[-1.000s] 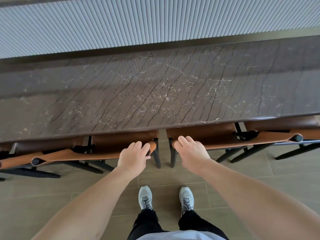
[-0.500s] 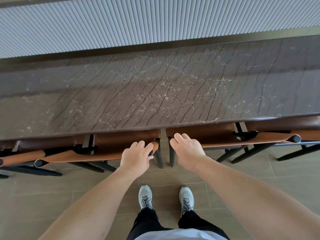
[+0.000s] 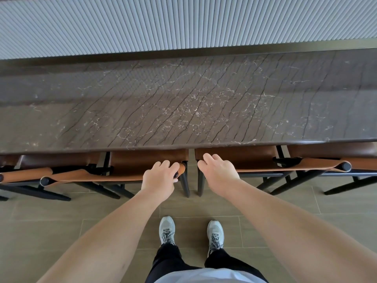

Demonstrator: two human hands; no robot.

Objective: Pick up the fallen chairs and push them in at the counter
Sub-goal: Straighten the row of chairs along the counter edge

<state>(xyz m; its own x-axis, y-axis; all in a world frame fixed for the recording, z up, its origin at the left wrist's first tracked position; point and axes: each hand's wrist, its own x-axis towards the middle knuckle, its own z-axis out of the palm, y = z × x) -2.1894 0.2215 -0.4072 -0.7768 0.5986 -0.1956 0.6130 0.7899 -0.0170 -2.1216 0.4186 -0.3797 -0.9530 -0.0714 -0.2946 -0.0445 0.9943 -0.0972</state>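
Observation:
Two brown leather chairs with black frames stand upright, their seats tucked under the dark marble counter. My left hand grips the right end of the left chair's backrest, fingers curled over its top rail. My right hand grips the left end of the right chair's backrest in the same way. The two chairs stand side by side with a narrow gap between them, directly in front of my feet.
Another chair stands at the far left and one more at the far right, both under the counter. A ribbed grey wall runs behind the counter. The floor is brown tile.
Both hands and the two chairs have slid a little further toward the counter; the backrests now sit closer to its edge.

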